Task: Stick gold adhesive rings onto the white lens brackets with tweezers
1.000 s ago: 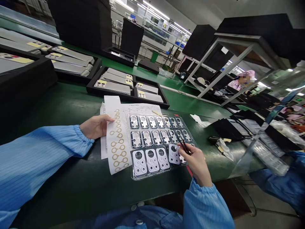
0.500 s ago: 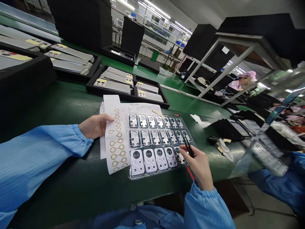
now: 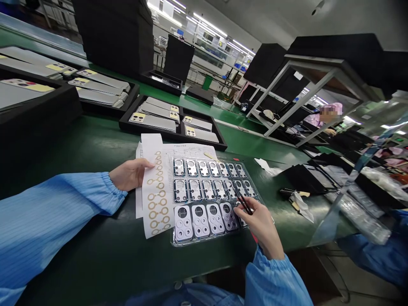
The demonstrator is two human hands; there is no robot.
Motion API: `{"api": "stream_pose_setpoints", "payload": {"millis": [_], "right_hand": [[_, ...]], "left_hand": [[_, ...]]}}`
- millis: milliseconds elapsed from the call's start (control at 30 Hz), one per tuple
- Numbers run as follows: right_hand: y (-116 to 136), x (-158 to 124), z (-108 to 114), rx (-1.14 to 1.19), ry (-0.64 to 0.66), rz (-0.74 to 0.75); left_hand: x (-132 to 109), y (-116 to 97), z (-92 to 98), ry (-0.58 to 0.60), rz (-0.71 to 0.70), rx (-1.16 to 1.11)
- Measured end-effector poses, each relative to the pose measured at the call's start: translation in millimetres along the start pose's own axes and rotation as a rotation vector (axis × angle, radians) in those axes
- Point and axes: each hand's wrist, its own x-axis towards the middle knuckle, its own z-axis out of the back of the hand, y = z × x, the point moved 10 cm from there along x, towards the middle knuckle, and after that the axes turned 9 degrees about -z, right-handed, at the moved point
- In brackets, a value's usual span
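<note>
My left hand [image 3: 129,174] pinches the left edge of a white sheet of ring-shaped adhesive stickers [image 3: 153,172], held at a slant beside the parts tray. Dark tweezers [image 3: 245,205] are gripped in my right hand [image 3: 262,221], their tips pointing up and left over the tray's right part. The clear plastic tray [image 3: 191,244] carries three rows of camera lens covers. Silvery covers [image 3: 208,190] fill the two far rows; in the near row several show a pale lilac face [image 3: 182,223]. My right hand hides the near row's right end.
Printed paper forms [image 3: 191,148] lie under the sticker sheet and tray. Black boxes [image 3: 172,134] of phone back panels stand behind and to the left. A crumpled white tissue [image 3: 267,167] and a black-handled tool [image 3: 288,192] lie right. A co-worker in pink [image 3: 327,117] sits beyond a metal frame.
My right hand with the tweezers has shifted slightly left, now covering the cover at the near row's right end. My left hand keeps its hold on the sticker sheet. The view has tilted slightly.
</note>
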Motion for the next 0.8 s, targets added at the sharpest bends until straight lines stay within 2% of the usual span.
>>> {"api": "stream_pose_setpoints", "payload": {"millis": [167, 367, 467, 667, 733, 800], "right_hand": [[-7, -3, 25, 0.056, -0.114, -0.026], [-31, 9, 20, 0.072, -0.123, -0.078], [-34, 9, 19, 0.031, -0.149, -0.082], [-36, 4, 43, -0.039, -0.291, -0.064], [-35, 7, 43, -0.067, -0.281, -0.05], [-32, 10, 35, -0.074, -0.212, -0.027]], "left_hand": [[1, 0, 0.4, -0.008, 0.0, -0.003], [3, 2, 6.2, -0.039, 0.006, 0.033], [5, 4, 11.5, -0.063, 0.018, 0.036], [6, 5, 14.2, -0.078, 0.02, 0.026], [6, 4, 13.3, -0.079, 0.015, 0.031], [6, 3, 12.2, -0.078, 0.008, 0.037]]}}
